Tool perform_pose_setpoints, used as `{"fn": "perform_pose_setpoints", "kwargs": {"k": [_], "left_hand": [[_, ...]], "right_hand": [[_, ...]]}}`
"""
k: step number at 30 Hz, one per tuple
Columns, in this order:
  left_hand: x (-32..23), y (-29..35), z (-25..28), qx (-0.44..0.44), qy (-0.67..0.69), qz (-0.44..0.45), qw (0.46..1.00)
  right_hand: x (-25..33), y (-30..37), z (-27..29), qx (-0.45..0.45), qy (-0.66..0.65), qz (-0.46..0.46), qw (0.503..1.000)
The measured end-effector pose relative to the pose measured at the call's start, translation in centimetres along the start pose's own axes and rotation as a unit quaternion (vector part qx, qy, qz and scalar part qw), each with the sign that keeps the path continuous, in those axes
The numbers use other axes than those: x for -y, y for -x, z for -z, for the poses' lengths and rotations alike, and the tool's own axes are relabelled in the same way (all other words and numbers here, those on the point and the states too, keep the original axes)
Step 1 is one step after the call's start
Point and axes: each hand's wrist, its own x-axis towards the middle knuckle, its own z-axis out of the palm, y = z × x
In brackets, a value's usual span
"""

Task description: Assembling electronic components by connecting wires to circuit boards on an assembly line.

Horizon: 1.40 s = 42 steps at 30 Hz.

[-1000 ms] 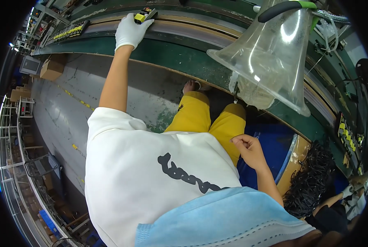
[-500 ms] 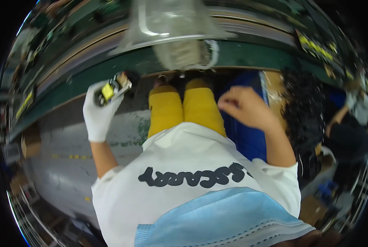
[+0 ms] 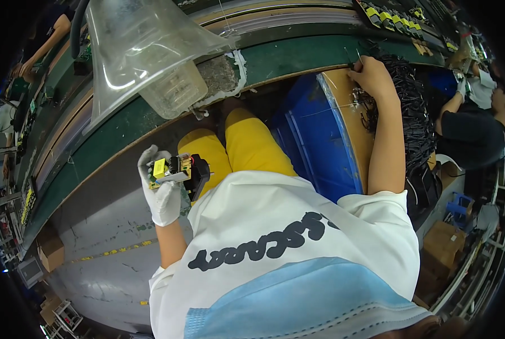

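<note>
Your gloved left hand [image 3: 161, 189] had its grip clamped on a small circuit board [image 3: 176, 169] above your lap, your bare right hand [image 3: 375, 76] pinched into black cables [image 3: 413, 121] heaped in a cardboard box [image 3: 351, 127] beside a blue crate [image 3: 314, 141], under the green worktop [image 3: 286, 56].

White tee, yellow trousers, seemingly one white-gloved left hand [image 3: 161, 189].

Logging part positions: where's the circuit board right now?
In the head view the circuit board sits left of centre, gripped by the gloved left hand, just left of the yellow trousers and below the green conveyor edge.
</note>
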Motion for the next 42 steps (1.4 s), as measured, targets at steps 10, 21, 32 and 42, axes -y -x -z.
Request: {"fn": "perform_pose_setpoints", "kwargs": {"k": [10,21,32,42], "left_hand": [[0.5,-0.3,0.2,-0.046,0.056,0.096,0.993],[1.8,0.7,-1.9,0.057,0.161,0.234,0.957],[0.7,0.0,-7.4,0.217,0.232,0.336,0.887],[0.6,1.1,-6.0,0.261,0.032,0.253,0.931]], "right_hand": [[-0.9,1.1,1.3,-0.004,0.056,-0.064,0.996],[0.1,3.5,8.0,-0.027,-0.264,-0.003,0.964],[12.7,9.6,6.8,0.316,-0.211,0.36,0.852],[17.2,10.2,-0.7,0.471,-0.417,0.231,0.742]]}}
